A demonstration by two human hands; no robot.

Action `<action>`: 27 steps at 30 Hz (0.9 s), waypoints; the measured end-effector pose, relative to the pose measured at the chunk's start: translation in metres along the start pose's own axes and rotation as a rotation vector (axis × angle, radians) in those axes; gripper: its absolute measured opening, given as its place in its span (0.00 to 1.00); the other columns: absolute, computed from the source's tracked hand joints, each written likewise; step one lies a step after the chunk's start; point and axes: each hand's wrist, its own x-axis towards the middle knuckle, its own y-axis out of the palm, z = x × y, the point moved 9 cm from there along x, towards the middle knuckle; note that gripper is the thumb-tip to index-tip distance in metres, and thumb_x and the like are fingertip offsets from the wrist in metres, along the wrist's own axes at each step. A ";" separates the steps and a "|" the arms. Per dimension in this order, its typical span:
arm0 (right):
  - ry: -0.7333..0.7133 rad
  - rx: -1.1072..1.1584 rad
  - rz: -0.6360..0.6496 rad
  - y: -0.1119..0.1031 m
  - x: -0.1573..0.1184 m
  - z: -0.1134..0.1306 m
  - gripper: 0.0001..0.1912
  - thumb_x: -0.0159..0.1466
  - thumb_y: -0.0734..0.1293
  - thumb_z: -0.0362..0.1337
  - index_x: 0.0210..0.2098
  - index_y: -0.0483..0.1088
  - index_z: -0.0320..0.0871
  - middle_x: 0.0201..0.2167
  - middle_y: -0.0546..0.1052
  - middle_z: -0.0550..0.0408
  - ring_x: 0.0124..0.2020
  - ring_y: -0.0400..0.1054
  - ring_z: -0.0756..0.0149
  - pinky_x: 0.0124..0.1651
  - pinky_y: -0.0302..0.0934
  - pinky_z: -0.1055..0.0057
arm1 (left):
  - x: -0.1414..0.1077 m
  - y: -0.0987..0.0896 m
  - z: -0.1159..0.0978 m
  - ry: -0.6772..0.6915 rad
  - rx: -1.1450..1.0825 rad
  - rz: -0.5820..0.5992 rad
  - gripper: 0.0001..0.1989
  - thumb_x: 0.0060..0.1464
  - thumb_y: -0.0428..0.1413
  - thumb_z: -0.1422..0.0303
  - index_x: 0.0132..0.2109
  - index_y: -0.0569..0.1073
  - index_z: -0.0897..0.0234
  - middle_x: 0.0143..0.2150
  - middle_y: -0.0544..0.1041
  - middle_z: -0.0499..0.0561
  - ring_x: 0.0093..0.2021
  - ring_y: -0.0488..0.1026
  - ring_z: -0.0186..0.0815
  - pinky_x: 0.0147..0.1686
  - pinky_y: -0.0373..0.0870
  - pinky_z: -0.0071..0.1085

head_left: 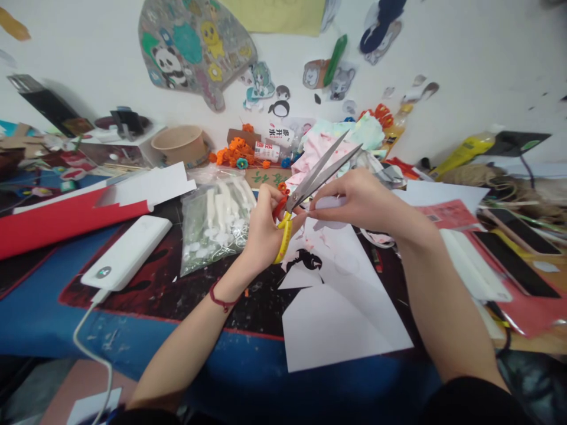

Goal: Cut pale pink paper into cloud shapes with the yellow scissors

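Observation:
My left hand [264,231] is closed around a pair of scissors [315,177] with yellow and red on the handles. Their long metal blades stand a little apart and point up to the right. My right hand [354,200] pinches a pale cut piece of paper [330,217] just right of the scissors' pivot. The fingertips of both hands come close together there; whether they touch, I cannot tell. Below the hands lie white paper sheets [341,330], with a small black cutout [305,260] on them.
A clear bag of white-stemmed pieces [217,224] and a white power bank [128,251] with a cable lie left. Red paper [66,221] is farther left. Orange flower-like crafts [239,152] and crumpled cloth [319,147] sit behind. Phones [516,262] lie at right.

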 end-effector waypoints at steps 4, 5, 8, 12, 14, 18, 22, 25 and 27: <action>-0.018 -0.070 0.090 0.004 -0.001 0.003 0.07 0.59 0.71 0.38 0.26 0.79 0.44 0.19 0.74 0.60 0.23 0.58 0.74 0.31 0.49 0.70 | 0.001 0.000 0.000 0.012 0.011 0.010 0.25 0.50 0.67 0.66 0.38 0.55 0.58 0.32 0.76 0.44 0.28 0.66 0.28 0.28 0.59 0.28; -0.013 -0.083 0.105 0.004 -0.001 0.003 0.08 0.59 0.71 0.39 0.26 0.78 0.44 0.20 0.75 0.61 0.22 0.58 0.75 0.31 0.49 0.70 | 0.001 0.000 0.000 0.010 0.008 0.012 0.24 0.50 0.67 0.66 0.38 0.55 0.58 0.33 0.76 0.44 0.28 0.66 0.28 0.28 0.59 0.28; 0.041 -0.087 0.127 0.001 -0.002 0.000 0.09 0.59 0.71 0.39 0.24 0.77 0.43 0.18 0.73 0.62 0.21 0.55 0.77 0.29 0.47 0.69 | 0.001 -0.003 0.001 0.013 0.010 0.006 0.24 0.51 0.67 0.66 0.38 0.55 0.58 0.33 0.76 0.44 0.28 0.66 0.27 0.29 0.60 0.27; 0.145 0.019 0.125 -0.003 -0.002 -0.009 0.08 0.58 0.72 0.39 0.24 0.78 0.43 0.18 0.73 0.62 0.22 0.58 0.75 0.27 0.48 0.69 | 0.001 -0.006 0.003 0.005 -0.017 -0.020 0.24 0.51 0.66 0.66 0.38 0.55 0.58 0.32 0.74 0.43 0.29 0.67 0.27 0.30 0.62 0.26; 0.168 0.068 0.106 -0.006 -0.002 -0.014 0.07 0.57 0.73 0.39 0.25 0.79 0.43 0.19 0.74 0.61 0.22 0.58 0.75 0.26 0.48 0.69 | 0.002 -0.007 0.006 -0.014 -0.055 -0.035 0.24 0.51 0.66 0.64 0.38 0.55 0.58 0.31 0.72 0.42 0.29 0.68 0.27 0.29 0.62 0.26; 0.154 0.122 0.030 -0.015 -0.002 -0.020 0.07 0.56 0.74 0.40 0.26 0.79 0.43 0.21 0.76 0.59 0.24 0.62 0.73 0.27 0.50 0.69 | 0.002 -0.009 0.007 -0.025 -0.060 -0.074 0.21 0.56 0.63 0.59 0.38 0.56 0.58 0.31 0.70 0.43 0.30 0.68 0.29 0.30 0.64 0.28; 0.097 0.140 -0.094 -0.029 -0.006 -0.010 0.09 0.58 0.73 0.43 0.27 0.79 0.44 0.24 0.78 0.57 0.26 0.66 0.70 0.28 0.54 0.68 | 0.000 -0.013 0.002 0.001 -0.006 -0.104 0.18 0.60 0.59 0.55 0.39 0.57 0.58 0.29 0.65 0.43 0.31 0.67 0.31 0.36 0.66 0.32; 0.052 0.175 -0.242 -0.040 -0.009 0.001 0.09 0.59 0.73 0.43 0.27 0.79 0.45 0.27 0.80 0.56 0.28 0.69 0.67 0.30 0.58 0.67 | -0.001 -0.013 -0.006 0.074 0.047 -0.081 0.20 0.61 0.56 0.50 0.42 0.57 0.58 0.34 0.68 0.45 0.33 0.67 0.31 0.38 0.66 0.34; 0.019 0.192 -0.354 -0.047 -0.012 0.008 0.07 0.58 0.73 0.42 0.28 0.79 0.46 0.29 0.81 0.56 0.30 0.71 0.66 0.34 0.63 0.66 | -0.001 -0.013 -0.011 0.121 0.107 -0.041 0.22 0.59 0.56 0.48 0.44 0.56 0.58 0.39 0.68 0.49 0.34 0.67 0.32 0.37 0.65 0.34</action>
